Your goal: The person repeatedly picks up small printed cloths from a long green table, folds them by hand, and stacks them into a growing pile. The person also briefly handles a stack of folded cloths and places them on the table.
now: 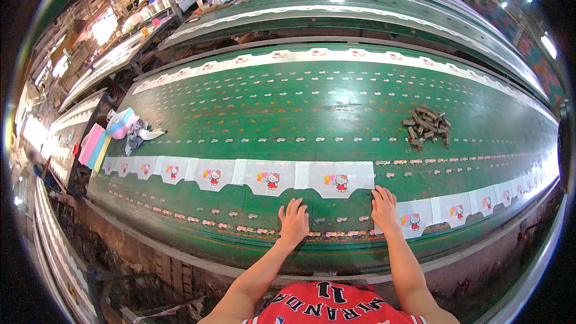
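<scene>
A row of white cut cloth pieces [277, 171] lies flat along the long green table, each printed with a cartoon cat in red beside coloured balloons. Below the notched edge of this row, my left hand [294, 222] rests on the table with its fingers apart, holding nothing that I can see. My right hand [384, 207] is at the lower right corner of the row's last piece [342, 179], fingers stretched out and fingertips at or beside the cloth. A second row of similar printed pieces [441, 210] runs off to the right, beside my right forearm.
Dark, short stick-like pieces [427, 126] are heaped on the green table [288, 123] at the right. Pastel cloth [94, 145] and a crumpled grey cloth [141, 135] lie at its left end. Another printed white strip [294, 56] follows the far edge; more long tables [360, 0] stand beyond.
</scene>
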The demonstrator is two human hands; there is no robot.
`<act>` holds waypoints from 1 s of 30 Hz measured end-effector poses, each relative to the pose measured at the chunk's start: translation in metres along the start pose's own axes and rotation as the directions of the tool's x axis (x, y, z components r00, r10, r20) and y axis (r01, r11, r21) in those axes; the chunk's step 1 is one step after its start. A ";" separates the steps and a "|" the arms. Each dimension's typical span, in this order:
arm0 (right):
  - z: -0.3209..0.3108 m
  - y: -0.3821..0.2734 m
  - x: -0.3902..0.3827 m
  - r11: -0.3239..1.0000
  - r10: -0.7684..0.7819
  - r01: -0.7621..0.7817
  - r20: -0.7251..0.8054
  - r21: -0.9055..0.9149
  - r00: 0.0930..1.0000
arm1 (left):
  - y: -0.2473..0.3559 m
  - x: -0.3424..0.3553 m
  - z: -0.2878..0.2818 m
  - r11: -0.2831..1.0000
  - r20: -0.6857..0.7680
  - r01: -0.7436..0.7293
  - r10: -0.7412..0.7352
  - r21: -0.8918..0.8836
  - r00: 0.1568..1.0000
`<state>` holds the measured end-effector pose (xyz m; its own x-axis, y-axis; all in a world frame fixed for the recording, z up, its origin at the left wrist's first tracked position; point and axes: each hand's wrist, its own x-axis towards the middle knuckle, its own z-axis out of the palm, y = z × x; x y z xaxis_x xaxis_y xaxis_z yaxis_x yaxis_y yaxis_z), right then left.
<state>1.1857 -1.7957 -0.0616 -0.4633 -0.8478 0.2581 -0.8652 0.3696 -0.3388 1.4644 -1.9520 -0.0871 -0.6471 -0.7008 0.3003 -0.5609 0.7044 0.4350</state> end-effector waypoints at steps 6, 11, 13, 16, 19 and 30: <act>-0.001 -0.003 -0.003 0.998 0.036 -0.032 0.070 -0.050 0.997 | 0.010 -0.009 -0.003 1.000 -0.018 0.005 -0.006 -0.019 1.000; -0.006 0.002 -0.008 1.000 0.002 -0.002 0.046 -0.004 0.999 | 0.023 -0.015 0.000 0.998 -0.035 0.020 -0.022 -0.051 0.999; -0.010 0.006 -0.011 1.000 0.003 -0.004 0.039 0.018 0.999 | 0.033 -0.016 -0.002 0.997 -0.029 0.021 -0.023 -0.067 0.999; -0.017 0.018 -0.012 0.999 0.001 -0.003 0.031 0.043 1.000 | 0.046 -0.014 0.005 0.998 -0.037 0.004 -0.006 -0.065 0.999; -0.026 0.039 -0.014 0.998 0.007 -0.009 0.036 0.059 0.999 | 0.066 -0.007 0.014 0.998 -0.021 0.017 -0.019 -0.066 1.000; -0.080 0.151 -0.025 0.994 -0.008 0.003 0.044 0.109 0.999 | 0.178 0.018 0.076 0.994 -0.070 -0.035 0.028 -0.104 0.997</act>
<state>1.0512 -1.6882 -0.0465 -0.4472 -0.8667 0.2208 -0.8406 0.3229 -0.4350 1.3135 -1.8303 -0.0690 -0.6246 -0.6871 0.3712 -0.4811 0.7130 0.5101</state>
